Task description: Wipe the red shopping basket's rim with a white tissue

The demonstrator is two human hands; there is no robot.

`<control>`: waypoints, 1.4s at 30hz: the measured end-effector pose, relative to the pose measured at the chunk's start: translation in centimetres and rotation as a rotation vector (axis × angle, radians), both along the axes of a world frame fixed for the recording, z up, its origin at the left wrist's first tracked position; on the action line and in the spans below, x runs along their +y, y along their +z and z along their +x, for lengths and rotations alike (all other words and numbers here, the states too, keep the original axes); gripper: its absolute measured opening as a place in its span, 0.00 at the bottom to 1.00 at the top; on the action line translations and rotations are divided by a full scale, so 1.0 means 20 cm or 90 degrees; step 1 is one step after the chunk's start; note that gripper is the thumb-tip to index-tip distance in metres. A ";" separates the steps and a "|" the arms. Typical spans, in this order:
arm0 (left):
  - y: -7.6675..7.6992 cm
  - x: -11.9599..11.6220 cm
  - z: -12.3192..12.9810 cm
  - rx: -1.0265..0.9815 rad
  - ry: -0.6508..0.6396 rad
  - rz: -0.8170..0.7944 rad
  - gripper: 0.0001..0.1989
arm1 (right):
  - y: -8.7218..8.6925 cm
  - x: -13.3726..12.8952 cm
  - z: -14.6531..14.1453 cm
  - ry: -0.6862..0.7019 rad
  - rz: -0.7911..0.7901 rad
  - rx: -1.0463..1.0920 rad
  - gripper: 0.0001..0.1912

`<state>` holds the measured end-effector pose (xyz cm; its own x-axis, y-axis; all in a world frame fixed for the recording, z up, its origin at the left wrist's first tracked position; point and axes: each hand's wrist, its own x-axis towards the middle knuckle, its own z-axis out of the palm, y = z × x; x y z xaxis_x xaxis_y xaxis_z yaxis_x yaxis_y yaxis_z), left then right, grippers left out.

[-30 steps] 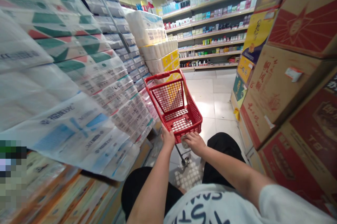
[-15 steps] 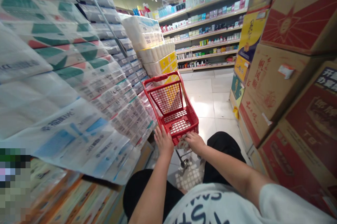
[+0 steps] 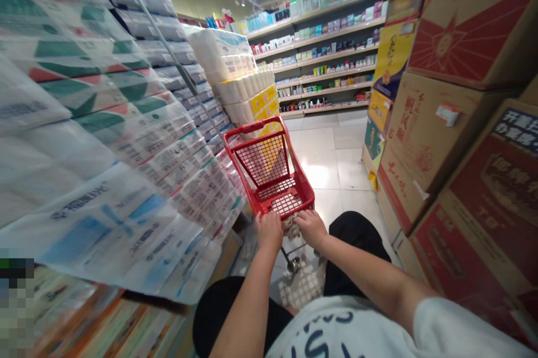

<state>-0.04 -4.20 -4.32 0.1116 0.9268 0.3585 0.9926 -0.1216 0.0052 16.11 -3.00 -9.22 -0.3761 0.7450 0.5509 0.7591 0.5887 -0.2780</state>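
In front of my knees stands a small red shopping cart (image 3: 286, 199) with a grid-walled basket and a raised red handle on its far side. My left hand (image 3: 269, 230) is closed over the basket's near rim at the left corner. Further right along that same rim, my right hand (image 3: 310, 227) grips with its fingers curled over the edge. Nothing lies in the visible part of the basket. A caster wheel (image 3: 293, 264) shows below, between my legs.
Packs of tissue paper (image 3: 159, 162) are stacked high along the left, close to the cart. Cardboard boxes (image 3: 424, 128) are piled on the right. Pale floor tiles (image 3: 319, 156) run between them toward shelves (image 3: 319, 69) of small goods at the back.
My left hand has moved from lying spread at the basket's left corner to closing over the near rim. My right hand keeps its hold. The view has shifted slightly.
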 end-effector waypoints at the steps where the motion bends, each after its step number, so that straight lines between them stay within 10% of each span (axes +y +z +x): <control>1: -0.01 0.00 0.00 -0.002 0.009 0.004 0.15 | 0.00 0.00 0.00 -0.011 -0.014 -0.001 0.07; 21: 0.00 -0.04 -0.07 -0.061 0.025 -0.031 0.14 | 0.14 0.00 -0.07 0.122 0.112 0.088 0.14; 42: -0.03 -0.05 -0.14 -0.058 -0.006 0.005 0.21 | 0.26 0.07 -0.15 0.120 -0.104 -0.006 0.14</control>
